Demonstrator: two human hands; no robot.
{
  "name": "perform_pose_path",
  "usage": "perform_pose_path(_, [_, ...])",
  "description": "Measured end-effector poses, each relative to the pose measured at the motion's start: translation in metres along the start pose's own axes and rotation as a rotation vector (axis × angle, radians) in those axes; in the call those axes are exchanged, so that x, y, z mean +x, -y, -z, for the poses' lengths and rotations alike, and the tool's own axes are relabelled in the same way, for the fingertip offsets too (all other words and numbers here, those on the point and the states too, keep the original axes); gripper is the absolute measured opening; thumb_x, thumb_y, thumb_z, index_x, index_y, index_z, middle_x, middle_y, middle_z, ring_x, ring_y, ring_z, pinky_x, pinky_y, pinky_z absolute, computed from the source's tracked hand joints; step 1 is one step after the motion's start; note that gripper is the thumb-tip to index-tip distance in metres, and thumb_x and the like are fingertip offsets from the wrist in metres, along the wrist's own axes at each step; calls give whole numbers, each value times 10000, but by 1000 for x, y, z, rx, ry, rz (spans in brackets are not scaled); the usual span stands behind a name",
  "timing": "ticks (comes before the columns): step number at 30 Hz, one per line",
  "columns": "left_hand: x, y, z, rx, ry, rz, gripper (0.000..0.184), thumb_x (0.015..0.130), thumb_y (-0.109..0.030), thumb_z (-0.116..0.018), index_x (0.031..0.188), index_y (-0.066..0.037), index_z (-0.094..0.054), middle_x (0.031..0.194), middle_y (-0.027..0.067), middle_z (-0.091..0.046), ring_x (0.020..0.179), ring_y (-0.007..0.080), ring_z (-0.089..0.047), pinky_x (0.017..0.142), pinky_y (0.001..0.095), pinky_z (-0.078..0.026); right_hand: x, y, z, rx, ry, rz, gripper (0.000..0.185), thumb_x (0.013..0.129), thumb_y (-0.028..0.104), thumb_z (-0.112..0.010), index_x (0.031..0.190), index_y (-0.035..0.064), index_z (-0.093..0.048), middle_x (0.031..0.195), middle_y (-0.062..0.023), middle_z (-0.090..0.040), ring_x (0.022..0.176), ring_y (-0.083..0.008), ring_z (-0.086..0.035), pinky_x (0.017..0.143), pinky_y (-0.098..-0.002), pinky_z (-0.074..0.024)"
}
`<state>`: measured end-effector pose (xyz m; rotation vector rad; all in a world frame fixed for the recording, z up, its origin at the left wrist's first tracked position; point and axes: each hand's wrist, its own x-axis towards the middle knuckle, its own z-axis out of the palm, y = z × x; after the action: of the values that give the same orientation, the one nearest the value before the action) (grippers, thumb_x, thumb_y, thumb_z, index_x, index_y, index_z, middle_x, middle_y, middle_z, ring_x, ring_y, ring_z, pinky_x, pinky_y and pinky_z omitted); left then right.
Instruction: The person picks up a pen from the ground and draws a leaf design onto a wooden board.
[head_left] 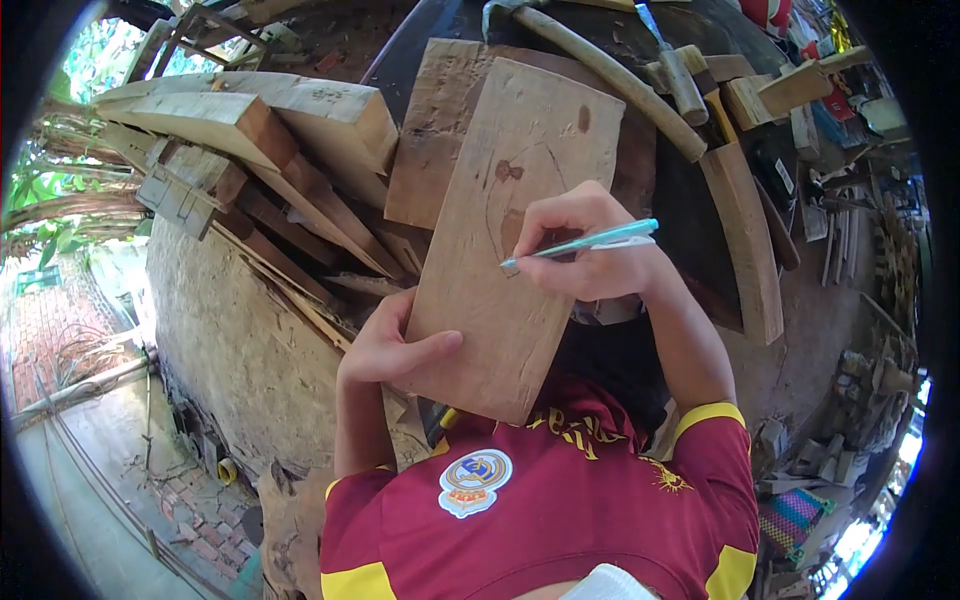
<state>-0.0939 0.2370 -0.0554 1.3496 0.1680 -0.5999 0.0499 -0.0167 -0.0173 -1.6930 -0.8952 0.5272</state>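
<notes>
A flat wooden board [480, 310] lies tilted in front of me, its lower end near my shirt. My left hand [400, 345] grips the board's left edge, thumb on top and fingers hidden underneath. In my right hand [590, 250] is a light-green pen [610, 236], pinched between thumb and fingers. Its tip rests at or just over the board, beside a thin dark curved line drawn on the wood. A dark knot and brown stains mark the upper part of the board.
Behind the board lies another rough plank [430, 130]. Thick timber pieces [330, 110] are stacked to the left. A hammer with a long wooden handle [610, 75], a chisel [680, 85] and a curved wooden piece [745, 240] lie at the upper right.
</notes>
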Motion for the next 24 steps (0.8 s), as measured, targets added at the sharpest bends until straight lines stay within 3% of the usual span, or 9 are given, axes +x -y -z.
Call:
perform_pose_path(18, [1, 1, 1, 24, 18, 20, 574, 839, -206, -791, 1272, 91, -559, 1164, 106, -677, 1077, 144, -620, 941, 307, -500, 1, 1, 0, -9, 49, -4, 74, 754, 37, -705, 729, 6, -643, 638, -58, -643, 567, -121, -623, 532, -267, -467])
perform_pose_path(22, [2, 5, 3, 15, 38, 6, 577, 834, -143, -791, 1303, 81, -540, 1190, 98, -666, 1079, 158, -627, 941, 333, -507, 0, -5, 1, 12, 79, 74, 85, 760, 39, -695, 726, -3, -629, 623, -65, -630, 560, -120, -612, 525, -277, -460])
perform_pose_path(24, [2, 1, 2, 10, 42, 15, 580, 835, -147, -790, 1305, 81, -539, 1192, 99, -666, 1082, 159, -627, 943, 332, -506, 1, 0, 0, -2, 27, 8, 89, 763, 40, -696, 726, -5, -629, 620, -64, -628, 558, -118, -609, 525, -274, -458])
